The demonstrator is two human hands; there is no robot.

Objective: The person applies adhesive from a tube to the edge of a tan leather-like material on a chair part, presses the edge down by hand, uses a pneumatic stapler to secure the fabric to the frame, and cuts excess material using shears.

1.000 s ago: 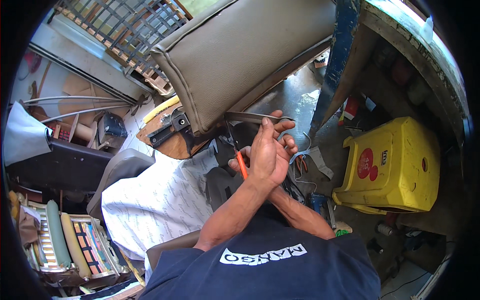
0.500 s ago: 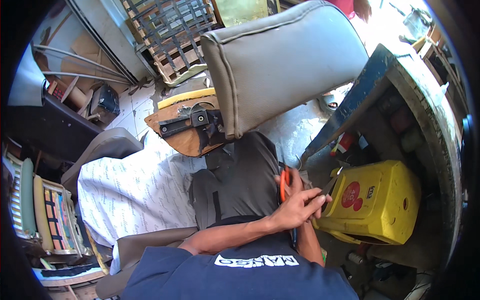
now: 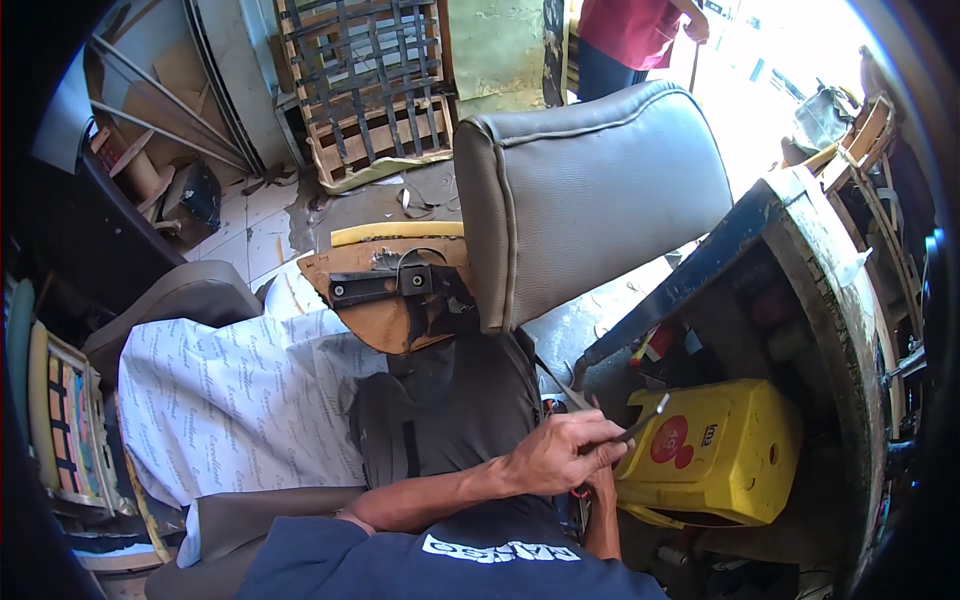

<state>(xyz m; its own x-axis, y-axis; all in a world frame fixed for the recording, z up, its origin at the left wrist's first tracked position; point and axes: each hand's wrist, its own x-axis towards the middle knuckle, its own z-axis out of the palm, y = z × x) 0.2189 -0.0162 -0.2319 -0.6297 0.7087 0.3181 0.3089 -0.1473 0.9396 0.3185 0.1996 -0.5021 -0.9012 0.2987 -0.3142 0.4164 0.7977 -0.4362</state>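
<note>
Apparently pinching a dark strip (image 3: 645,418) in the left hand (image 3: 562,452), lengthwise toward far right — with the right hand (image 3: 603,478) mostly hidden behind, cannot tell its grip.

A narrow dark strip (image 3: 644,422) is pinched in the fingers (image 3: 600,432) of the left hand (image 3: 560,452); its free length juts out past the fingertips to the right, slanting upward to a small bright end. A slim grey-brown band (image 3: 563,388) runs up and left from just above these fingers; they hide whether the two join. Just below them, beside the right hand (image 3: 603,480), shows a bit of an orange-red piece (image 3: 580,493), mostly covered.
</note>
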